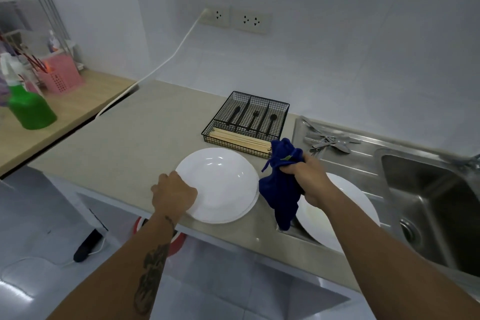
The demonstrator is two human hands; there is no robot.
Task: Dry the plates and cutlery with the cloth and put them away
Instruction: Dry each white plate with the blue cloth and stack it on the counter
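Hands first: the left hand point(174, 191) was seen curled over the near-left rim of the top plate point(220, 184), gripping it; the right hand point(304, 173) was closed round a bunched blue cloth point(281, 189), held up just beside that plate.

Counter point(145, 132): the plate stack was noted close to the front edge, a second rim showing beneath the top one. A slide toward the edge was judged the main risk, should the stack be pulled rather than lifted.

Sink unit point(428, 205): another plate point(345, 202) was observed on the draining board, mostly hidden by the right forearm and the hanging cloth. It was judged liable to be knocked by the arm or caught by the cloth tail.

Wire tray point(246, 122): black cutlery and wooden chopsticks were recorded in its compartments, behind the stack.

Loose cutlery point(330, 140): a heap of metal pieces was seen on the draining board, not yet dried. A wet piece was judged easy to drop.
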